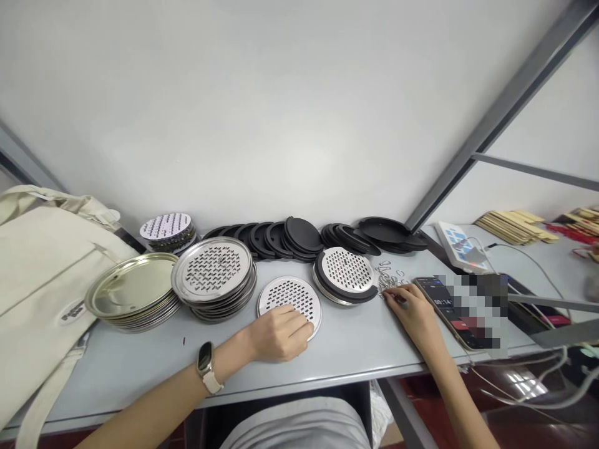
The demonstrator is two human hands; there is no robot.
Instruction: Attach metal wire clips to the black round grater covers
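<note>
My left hand [281,333] lies over the near part of a round perforated metal grater plate [292,296] on the table. Its fingers are curled together at the plate's near edge; their tips are partly hidden. At the right, my right hand [414,312] has thumb and fingers drawn together at a small heap of thin metal rings or clips [387,274]. Anything between those fingertips is too small to tell. Between the hands sits another grater plate [349,268] with a black curved rim piece [349,295] along its near side.
A stack of grater plates [213,268] and shallow gold-toned metal lids [135,284] stand left, beside a cream bag [51,280]. Black round covers [304,236] line the wall. A phone [449,312] lies right, near a grey metal frame post [468,149].
</note>
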